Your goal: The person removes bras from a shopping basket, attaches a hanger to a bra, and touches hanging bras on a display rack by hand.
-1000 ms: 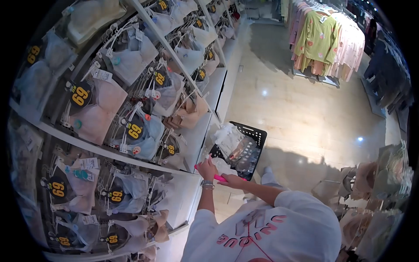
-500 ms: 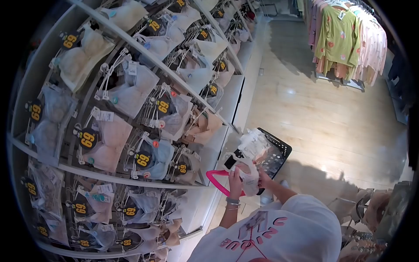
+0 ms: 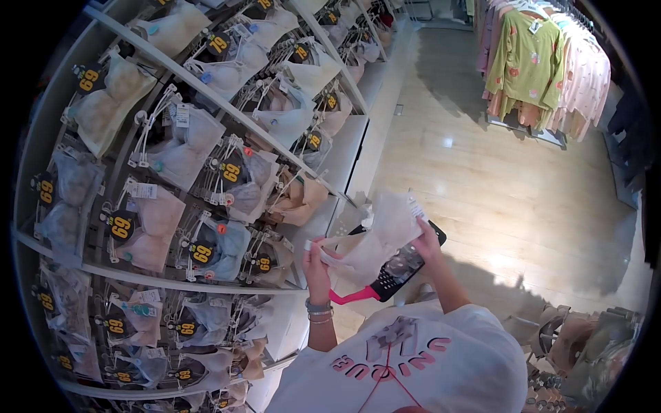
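Observation:
A pale, whitish-pink bra (image 3: 375,237) is stretched out between my two hands. My left hand (image 3: 317,268), with bands at the wrist, is closed on one end of it. The far end, by a white tag (image 3: 416,208), is gripped in my right hand (image 3: 428,242). Below the bra is a black shopping basket (image 3: 390,283) with a pink handle (image 3: 354,296). The bra hides much of the basket and what lies in it.
To the left stands a shelf rack (image 3: 206,286) hung with many bras and round price signs (image 3: 122,224). Tops hang on a clothes rail, a green one (image 3: 529,58) in front. More bras (image 3: 568,337) hang at the lower right. A pale wooden floor (image 3: 468,165) runs between.
The bra has been lifted off the basket and spread wide. My hands have moved apart, the left one leftward and the right one upward. The view has shifted slightly.

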Action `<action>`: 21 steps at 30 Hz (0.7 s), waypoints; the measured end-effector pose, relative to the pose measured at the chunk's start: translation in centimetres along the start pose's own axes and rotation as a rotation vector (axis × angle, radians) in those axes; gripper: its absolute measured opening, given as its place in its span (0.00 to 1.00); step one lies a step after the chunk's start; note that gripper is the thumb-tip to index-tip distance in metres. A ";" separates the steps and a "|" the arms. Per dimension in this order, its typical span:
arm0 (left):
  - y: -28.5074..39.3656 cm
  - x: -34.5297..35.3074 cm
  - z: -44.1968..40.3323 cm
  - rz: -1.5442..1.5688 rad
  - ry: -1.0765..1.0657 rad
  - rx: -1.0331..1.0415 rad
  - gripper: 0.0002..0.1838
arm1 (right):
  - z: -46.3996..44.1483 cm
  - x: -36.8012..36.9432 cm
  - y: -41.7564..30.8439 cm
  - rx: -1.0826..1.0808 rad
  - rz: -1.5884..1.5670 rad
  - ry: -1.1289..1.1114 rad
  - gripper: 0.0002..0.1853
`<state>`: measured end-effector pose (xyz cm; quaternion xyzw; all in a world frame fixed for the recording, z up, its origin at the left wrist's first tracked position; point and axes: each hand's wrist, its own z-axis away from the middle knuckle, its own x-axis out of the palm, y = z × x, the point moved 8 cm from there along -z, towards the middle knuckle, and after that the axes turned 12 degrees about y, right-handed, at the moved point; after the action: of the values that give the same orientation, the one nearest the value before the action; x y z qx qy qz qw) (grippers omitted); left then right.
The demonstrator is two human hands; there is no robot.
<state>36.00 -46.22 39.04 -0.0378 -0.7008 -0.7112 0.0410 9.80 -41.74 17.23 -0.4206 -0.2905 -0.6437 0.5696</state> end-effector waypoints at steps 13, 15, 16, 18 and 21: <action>0.2 0.0 -4.5 0.186 0.178 -0.012 0.24 | 6.9 9.6 -10.6 -0.346 0.186 -0.040 0.25; 0.4 0.4 -5.0 0.214 0.157 -0.012 0.27 | 7.0 9.8 -10.8 -0.345 0.151 -0.049 0.25; 0.5 0.7 -5.3 0.242 0.147 -0.002 0.27 | 7.0 10.0 -10.7 -0.315 0.102 -0.064 0.26; 0.7 1.3 -5.8 0.299 0.128 0.018 0.29 | 7.7 10.3 -9.9 -0.242 0.002 -0.095 0.26; 0.8 3.1 -6.1 0.337 -0.006 0.022 0.30 | 8.2 12.3 -9.5 -0.160 -0.101 -0.158 0.26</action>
<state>33.05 -52.30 40.06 -0.1564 -0.6923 -0.6866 0.1578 2.27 -38.99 32.86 -0.4989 -0.3027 -0.6577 0.4764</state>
